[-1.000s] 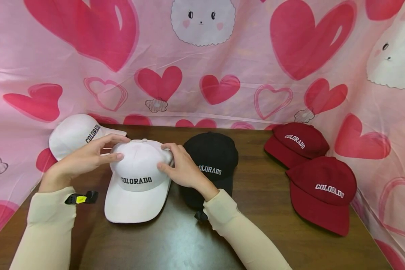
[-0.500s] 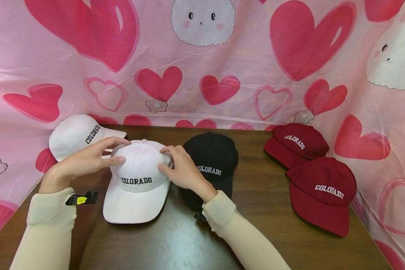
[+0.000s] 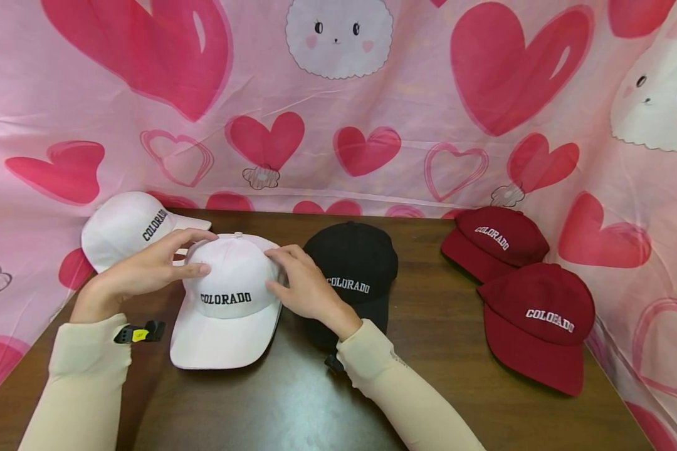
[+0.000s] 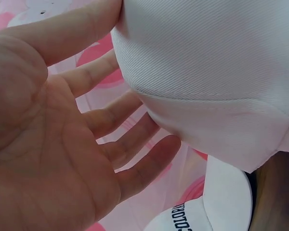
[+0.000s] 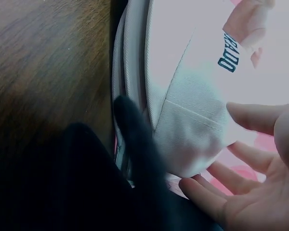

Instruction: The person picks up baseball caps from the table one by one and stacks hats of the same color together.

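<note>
A white baseball cap [image 3: 225,282] lettered COLORADO stands between both hands, its brim toward the front of the table. My left hand [image 3: 146,266] holds the left side of its crown, thumb in front and fingers around the back; its palm [image 4: 53,144] is apart from the cloth. On the other side my right hand [image 3: 304,282] holds the crown with thumb and fingertips. Layered white brim edges [image 5: 135,57] show under the cap in the right wrist view. Behind the right hand sits a black cap [image 3: 352,250], partly hidden by it.
Another white cap [image 3: 126,225] lies at the back left behind the left hand. Two dark red caps [image 3: 496,238] overlap on the right. The brown wooden table [image 3: 429,376] is walled by a pink heart-print cloth [image 3: 412,81].
The white cap between the hands has shifted slightly left, and its brim edge a little back over the last half second. Both hands stay on its crown. The other caps have not moved.
</note>
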The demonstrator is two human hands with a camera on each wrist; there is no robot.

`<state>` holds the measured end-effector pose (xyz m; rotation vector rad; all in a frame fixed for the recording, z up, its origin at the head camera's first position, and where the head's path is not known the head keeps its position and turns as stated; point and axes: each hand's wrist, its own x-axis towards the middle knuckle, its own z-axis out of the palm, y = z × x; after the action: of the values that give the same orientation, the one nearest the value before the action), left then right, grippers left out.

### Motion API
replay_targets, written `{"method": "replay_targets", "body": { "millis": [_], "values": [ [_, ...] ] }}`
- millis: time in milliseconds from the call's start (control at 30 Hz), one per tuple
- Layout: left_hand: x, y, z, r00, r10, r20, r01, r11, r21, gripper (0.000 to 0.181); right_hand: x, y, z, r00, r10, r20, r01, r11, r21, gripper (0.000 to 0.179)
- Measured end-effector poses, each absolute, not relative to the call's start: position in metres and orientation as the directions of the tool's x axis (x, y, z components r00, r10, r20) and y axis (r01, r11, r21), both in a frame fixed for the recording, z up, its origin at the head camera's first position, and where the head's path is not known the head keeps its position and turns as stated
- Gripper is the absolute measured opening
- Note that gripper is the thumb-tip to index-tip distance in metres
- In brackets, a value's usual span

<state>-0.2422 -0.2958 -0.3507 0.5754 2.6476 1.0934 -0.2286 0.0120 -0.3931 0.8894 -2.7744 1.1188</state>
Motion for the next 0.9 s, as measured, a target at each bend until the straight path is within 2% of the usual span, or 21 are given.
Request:
{"method": "replay_targets", "body": {
  "millis": [167, 367, 900],
  "values": [
    [-0.2431, -0.2967, -0.3512, -0.909, 0.410, -0.076, 0.244, 0.671, 0.701, 0.067, -0.2286, 0.0131, -0.3926, -0.812, -0.570, 0.126, -0.517, 0.603, -0.607, 0.072],
    [-0.2438, -0.2976, -0.3517, -0.911, 0.404, -0.081, 0.243, 0.686, 0.686, 0.065, -0.2301, 0.0142, -0.3930, -0.782, -0.621, 0.054, -0.518, 0.599, -0.610, 0.082],
    [-0.2425, -0.3017, -0.3518, -0.920, 0.377, -0.105, 0.217, 0.715, 0.665, 0.062, -0.2292, 0.0165, -0.3928, -0.753, -0.658, 0.013, -0.527, 0.591, -0.610, 0.084]
  ]
}}
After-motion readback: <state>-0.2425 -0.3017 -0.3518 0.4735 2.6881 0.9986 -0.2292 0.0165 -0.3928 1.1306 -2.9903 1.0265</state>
